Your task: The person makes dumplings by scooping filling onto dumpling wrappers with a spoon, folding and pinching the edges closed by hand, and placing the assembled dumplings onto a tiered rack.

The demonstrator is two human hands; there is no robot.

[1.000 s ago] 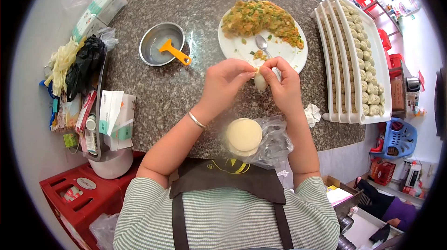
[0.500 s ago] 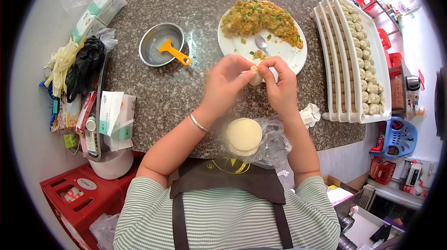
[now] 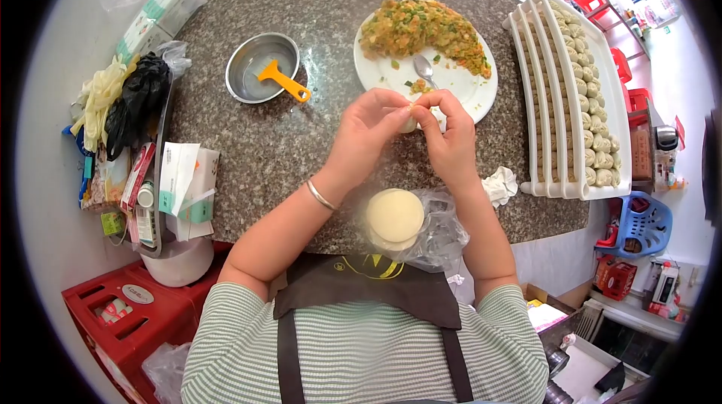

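Just in front of the plate, my left hand (image 3: 367,132) and my right hand (image 3: 450,137) meet with fingertips pinched on a small pale dumpling (image 3: 408,125). Both hands are closed on its top edge, and the fingers hide most of it. Beyond them lies a white plate (image 3: 475,100) with a heap of chopped orange and green filling (image 3: 421,27). A metal spoon (image 3: 423,67) rests on the plate beside a small bit of filling. Between my forearms, a stack of round dumpling wrappers (image 3: 395,216) sits on a clear plastic bag (image 3: 440,231).
Stacked white trays (image 3: 556,96) of dumplings stand at the right. A metal bowl (image 3: 242,73) with a yellow-handled scraper (image 3: 284,81) is at the left. Crumpled tissue (image 3: 499,186) lies by my right forearm. Tissue packs (image 3: 159,17), bags and boxes crowd the left edge.
The fingertips of both hands have shifted slightly along the dumpling's edge, and less of it shows. The view has moved a little; the other things stay in place.
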